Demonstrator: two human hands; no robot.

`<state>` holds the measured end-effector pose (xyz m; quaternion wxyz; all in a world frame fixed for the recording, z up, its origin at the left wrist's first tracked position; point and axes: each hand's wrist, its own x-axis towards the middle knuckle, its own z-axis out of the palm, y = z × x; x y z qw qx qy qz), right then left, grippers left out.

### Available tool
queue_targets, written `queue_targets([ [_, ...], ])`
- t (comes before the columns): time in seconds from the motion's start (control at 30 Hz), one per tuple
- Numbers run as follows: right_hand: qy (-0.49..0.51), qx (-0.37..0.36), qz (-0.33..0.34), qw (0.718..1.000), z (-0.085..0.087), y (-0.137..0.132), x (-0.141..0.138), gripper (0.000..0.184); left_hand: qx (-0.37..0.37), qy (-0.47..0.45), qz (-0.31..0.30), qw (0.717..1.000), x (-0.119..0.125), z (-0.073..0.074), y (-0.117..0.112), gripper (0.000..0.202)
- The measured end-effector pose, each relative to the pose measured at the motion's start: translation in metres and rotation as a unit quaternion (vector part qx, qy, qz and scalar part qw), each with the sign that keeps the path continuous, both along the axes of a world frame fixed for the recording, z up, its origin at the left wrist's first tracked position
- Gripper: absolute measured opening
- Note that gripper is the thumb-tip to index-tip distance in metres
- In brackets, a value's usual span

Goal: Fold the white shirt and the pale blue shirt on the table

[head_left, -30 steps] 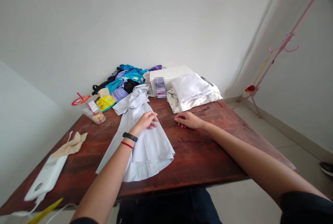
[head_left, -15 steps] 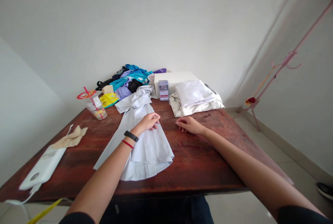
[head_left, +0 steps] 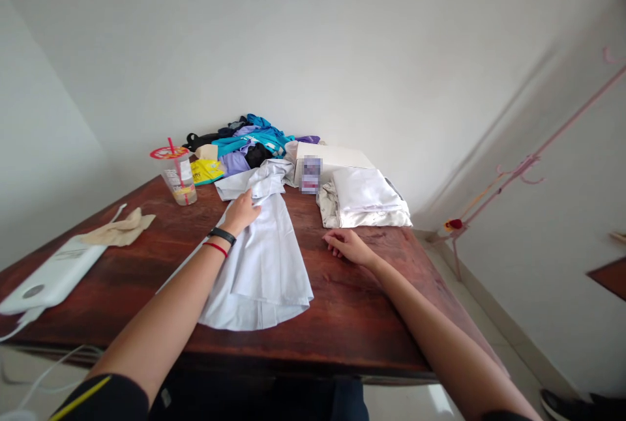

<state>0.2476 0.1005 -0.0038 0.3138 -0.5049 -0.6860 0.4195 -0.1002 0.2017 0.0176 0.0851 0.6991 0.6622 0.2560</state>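
Observation:
A white shirt (head_left: 274, 258) lies lengthwise on the table, its wide hem towards me and its sleeve and bunched upper part at the far end. My left hand (head_left: 243, 211), with a black band and a red string at the wrist, is on the shirt just below the folded sleeve. Its fingers are bent against the cloth and look closed on it, though they are partly hidden. My right hand (head_left: 349, 246) rests on the bare wood right of the shirt, fingers loosely curled, nothing visible in them.
On the dark wooden table (head_left: 372, 323) are a pile of clothes (head_left: 259, 141), a yellow packet (head_left: 206, 171), a plastic cup (head_left: 178, 180), a white box (head_left: 337, 155), folded white cloths (head_left: 366, 193) and a white power bank (head_left: 51, 277) with a cable. A pink rack (head_left: 518, 170) stands at right.
My left hand has moved away from me and leftwards along the shirt, from its middle to near the sleeve. My right hand stays curled on the table. The view has shifted slightly.

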Motion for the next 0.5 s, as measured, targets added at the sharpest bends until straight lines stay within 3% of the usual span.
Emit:
queue_targets([
  [0.07,0.002,0.003,0.0,1.0,0.001,-0.001,-0.001,0.044,-0.036,-0.032,-0.017,0.999,-0.005,-0.004,0.002,0.034],
  [0.2,0.001,0.002,0.004,1.0,0.004,-0.003,-0.002,0.045,-0.032,-0.083,-0.032,0.996,-0.006,-0.005,0.003,0.004],
  [0.4,-0.005,0.003,0.003,1.0,0.001,-0.002,-0.001,0.045,-0.006,-0.209,-0.121,0.97,0.009,0.01,-0.001,0.018],
  [0.5,-0.008,0.006,0.005,1.0,-0.001,-0.001,0.001,0.045,0.01,-0.334,-0.168,0.927,0.021,0.026,-0.011,0.025],
])
